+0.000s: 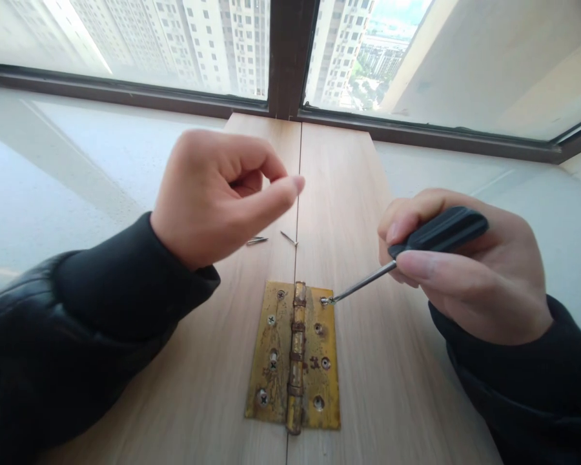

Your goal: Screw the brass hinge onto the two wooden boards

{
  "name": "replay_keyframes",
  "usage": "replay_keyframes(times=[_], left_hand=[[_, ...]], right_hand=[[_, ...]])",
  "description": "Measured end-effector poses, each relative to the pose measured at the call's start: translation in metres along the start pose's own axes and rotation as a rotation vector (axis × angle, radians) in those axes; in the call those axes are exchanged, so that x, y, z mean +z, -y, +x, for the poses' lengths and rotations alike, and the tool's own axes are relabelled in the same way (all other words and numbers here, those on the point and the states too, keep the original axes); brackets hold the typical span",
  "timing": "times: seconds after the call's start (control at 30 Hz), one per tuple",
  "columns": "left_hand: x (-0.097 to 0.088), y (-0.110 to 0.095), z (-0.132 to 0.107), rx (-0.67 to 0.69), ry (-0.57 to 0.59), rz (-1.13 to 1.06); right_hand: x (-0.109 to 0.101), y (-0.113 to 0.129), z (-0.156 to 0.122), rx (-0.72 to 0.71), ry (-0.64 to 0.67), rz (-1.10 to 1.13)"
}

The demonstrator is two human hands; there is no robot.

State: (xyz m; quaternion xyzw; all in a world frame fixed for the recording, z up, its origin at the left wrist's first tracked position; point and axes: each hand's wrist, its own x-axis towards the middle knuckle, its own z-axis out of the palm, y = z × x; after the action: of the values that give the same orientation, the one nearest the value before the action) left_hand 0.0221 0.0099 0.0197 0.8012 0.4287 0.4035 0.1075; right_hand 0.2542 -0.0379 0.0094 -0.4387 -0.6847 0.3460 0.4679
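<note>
A tarnished brass hinge (297,358) lies opened flat across the seam of two wooden boards. In my right hand (484,271) is a screwdriver (440,230) with a black handle, its shaft slanting down to the left. Its tip meets a screw (326,301) at the top hole of the right leaf. Cross-head screws sit in the left leaf, while lower holes on the right leaf show no screw heads. Above the hinge, apart from it, my left hand (217,194) is closed, thumb against curled index finger; whatever it may pinch is hidden.
Loose screws lie on the boards beyond the hinge: a small group (257,240) beside my left wrist and a single screw (289,238) by the seam. Dark window frames (288,58) and glass stand at the boards' far end. A white ledge (430,168) flanks the boards.
</note>
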Motion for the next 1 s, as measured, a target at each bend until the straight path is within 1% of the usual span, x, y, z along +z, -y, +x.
replay_keyframes(times=[0.03, 0.13, 0.3, 0.47, 0.7, 0.87, 0.93, 1.0], left_hand=[[-0.001, 0.004, 0.002, -0.034, 0.016, 0.037], [0.002, 0.015, 0.005, -0.075, -0.012, 0.048], [0.015, 0.027, 0.005, -0.172, 0.146, 0.138], [0.019, 0.034, 0.004, -0.184, 0.224, 0.163], [0.021, 0.039, 0.003, -0.185, 0.255, 0.177], [0.022, 0.039, 0.003, -0.171, 0.233, 0.144], [0.022, 0.04, 0.003, -0.167, 0.226, 0.124], [0.023, 0.039, 0.003, -0.165, 0.222, 0.096]], right_hand=[[0.0, -0.001, 0.0, -0.02, 0.016, -0.027], [-0.001, -0.002, 0.0, -0.06, 0.065, -0.07], [-0.002, -0.002, 0.001, -0.101, 0.156, -0.133], [0.0, -0.002, 0.001, -0.155, 0.149, -0.157], [0.001, 0.009, -0.003, -0.232, 0.162, -0.185], [0.003, 0.008, -0.004, -0.221, 0.177, -0.227], [0.004, 0.008, -0.005, -0.225, 0.156, -0.243], [0.005, 0.01, -0.007, -0.259, 0.1, -0.298]])
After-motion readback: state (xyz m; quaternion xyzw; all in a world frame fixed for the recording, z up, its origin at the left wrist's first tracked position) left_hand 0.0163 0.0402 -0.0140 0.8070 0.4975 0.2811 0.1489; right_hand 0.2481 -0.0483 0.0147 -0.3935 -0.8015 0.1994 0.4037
